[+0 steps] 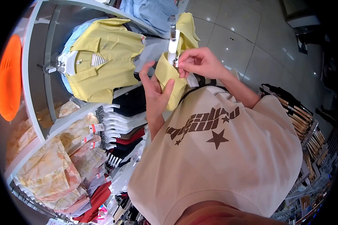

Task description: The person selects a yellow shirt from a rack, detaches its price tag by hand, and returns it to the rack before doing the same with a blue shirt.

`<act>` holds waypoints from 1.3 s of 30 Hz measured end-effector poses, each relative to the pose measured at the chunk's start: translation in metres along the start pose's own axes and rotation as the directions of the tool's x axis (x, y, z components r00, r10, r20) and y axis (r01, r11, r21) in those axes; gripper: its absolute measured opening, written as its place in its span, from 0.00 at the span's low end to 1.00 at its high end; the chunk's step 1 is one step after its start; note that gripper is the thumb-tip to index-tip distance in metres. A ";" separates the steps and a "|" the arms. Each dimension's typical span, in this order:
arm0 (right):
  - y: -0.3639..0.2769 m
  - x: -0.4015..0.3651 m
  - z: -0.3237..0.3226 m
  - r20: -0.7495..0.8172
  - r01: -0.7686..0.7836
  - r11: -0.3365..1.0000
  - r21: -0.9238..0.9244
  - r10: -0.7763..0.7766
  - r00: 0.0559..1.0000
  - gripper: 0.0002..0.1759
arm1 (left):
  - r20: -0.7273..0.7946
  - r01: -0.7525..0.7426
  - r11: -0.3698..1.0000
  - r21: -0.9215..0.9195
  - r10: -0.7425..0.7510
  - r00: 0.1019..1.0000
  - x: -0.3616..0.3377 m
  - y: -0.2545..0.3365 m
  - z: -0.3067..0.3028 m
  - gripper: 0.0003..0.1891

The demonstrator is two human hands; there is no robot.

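Note:
A yellow shirt (168, 71) hangs on a white hanger (172, 47) with a clear top piece, held up in front of my chest. My left hand (156, 93) grips the shirt near its collar, the thumb in front and the index finger raised apart. At the collar opening, beside the hanger, the fingertips of my right hand (199, 63) are pinched together. A small white and dark piece shows at those fingertips, too small to name. A white tag (192, 80) dangles below the right hand.
Another yellow shirt (105, 60) hangs on the rack to the left, in front of a light blue garment. Below a white shelf edge (69, 120) hang floral garments (50, 170) with price tags. White hangers (114, 123) line up beside them. Wooden hangers (294, 116) stand at right.

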State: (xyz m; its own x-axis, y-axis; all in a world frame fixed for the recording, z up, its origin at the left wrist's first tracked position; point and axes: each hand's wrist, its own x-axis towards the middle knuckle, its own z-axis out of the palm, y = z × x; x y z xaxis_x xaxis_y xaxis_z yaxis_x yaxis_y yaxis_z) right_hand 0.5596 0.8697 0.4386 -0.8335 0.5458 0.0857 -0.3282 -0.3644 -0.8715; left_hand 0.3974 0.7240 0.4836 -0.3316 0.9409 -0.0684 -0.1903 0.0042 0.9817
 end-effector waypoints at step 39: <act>-0.007 -0.010 -0.003 0.030 0.006 0.957 -0.291 0.002 1.000 0.04 | 0.016 -0.130 0.876 0.465 0.139 0.990 0.026 -0.014 -0.009 0.11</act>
State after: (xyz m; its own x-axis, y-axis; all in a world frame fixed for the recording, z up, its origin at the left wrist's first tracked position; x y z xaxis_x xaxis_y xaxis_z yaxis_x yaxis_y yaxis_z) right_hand 0.5713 0.8694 0.4427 -0.8474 0.5219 0.0981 -0.1902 -0.1258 -0.9737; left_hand 0.3826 0.7453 0.4668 -0.3404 0.9375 0.0716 0.3059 0.0385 0.9513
